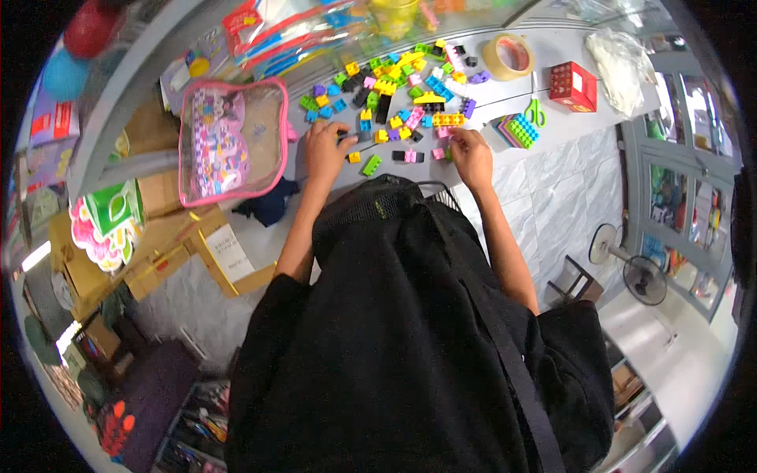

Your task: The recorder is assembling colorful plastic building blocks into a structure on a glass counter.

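Observation:
A loose spread of coloured toy building bricks [430,98] covers the grey tabletop in front of me. At its left edge is my left hand [323,151], thumb and forefinger closed around a small dark building brick [344,136]. My right hand [473,162] is at the right edge of the spread, its fingertips pinched together beside a pink brick [442,133]; whatever is between them is hidden. Between my hands lie a green brick [371,165] and a joined black-and-pink row [408,156]. A layered block of stacked bricks [517,131] stands to the right.
A clear pouch with pink edging [233,142] lies on the left, above cardboard boxes [162,268]. Green scissors [535,114], a tape roll [509,57], a red box [573,87] and a crumpled plastic bag [619,71] are at the right. A fan [644,280] stands farther right.

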`<state>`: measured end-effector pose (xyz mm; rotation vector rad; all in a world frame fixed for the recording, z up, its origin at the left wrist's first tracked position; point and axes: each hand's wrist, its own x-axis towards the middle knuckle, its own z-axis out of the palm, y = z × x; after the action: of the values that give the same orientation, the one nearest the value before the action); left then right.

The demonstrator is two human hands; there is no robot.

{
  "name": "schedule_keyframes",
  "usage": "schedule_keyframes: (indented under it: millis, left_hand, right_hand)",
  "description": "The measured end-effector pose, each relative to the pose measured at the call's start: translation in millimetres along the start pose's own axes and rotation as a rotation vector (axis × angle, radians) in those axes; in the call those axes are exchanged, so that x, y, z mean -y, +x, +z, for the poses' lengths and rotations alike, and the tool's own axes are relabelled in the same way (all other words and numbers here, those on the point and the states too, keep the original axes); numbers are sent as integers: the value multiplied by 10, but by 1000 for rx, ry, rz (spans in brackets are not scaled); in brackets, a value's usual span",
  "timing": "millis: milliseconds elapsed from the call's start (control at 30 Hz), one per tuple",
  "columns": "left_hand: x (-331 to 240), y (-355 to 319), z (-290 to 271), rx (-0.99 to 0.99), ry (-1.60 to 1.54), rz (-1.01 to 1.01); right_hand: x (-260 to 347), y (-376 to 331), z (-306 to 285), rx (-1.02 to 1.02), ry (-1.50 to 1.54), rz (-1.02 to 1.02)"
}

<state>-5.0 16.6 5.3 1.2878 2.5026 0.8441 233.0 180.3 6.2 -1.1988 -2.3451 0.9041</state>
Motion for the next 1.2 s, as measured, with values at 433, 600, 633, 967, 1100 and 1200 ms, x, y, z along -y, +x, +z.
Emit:
schedule_keyframes:
  millis: [433, 600, 633, 967, 1100, 1200]
  left_hand:
    - [-1689, 427, -2343, 177, -665, 463]
    - [-1933, 608, -2442, 146, -661, 622]
    - [-2028, 687, -2431, 137, -681, 681]
    - [-3806, 1469, -2477, -188, -962, 1310]
    - [-3854, 1434, -2482, -185, -932, 1335]
    - [-3803, 1423, -2487, -189, -892, 1333]
  right_hand:
    - [-449, -198, 86, -334, 303, 370]
    - [-389, -247, -17, -355, 67, 208]
    - [-509, -302, 31, -397, 52, 168]
    - [-336, -392, 24, -112, 113, 203]
    - [-525, -359, 49, -170, 80, 60]
    - [-550, -289, 11, -159, 90, 38]
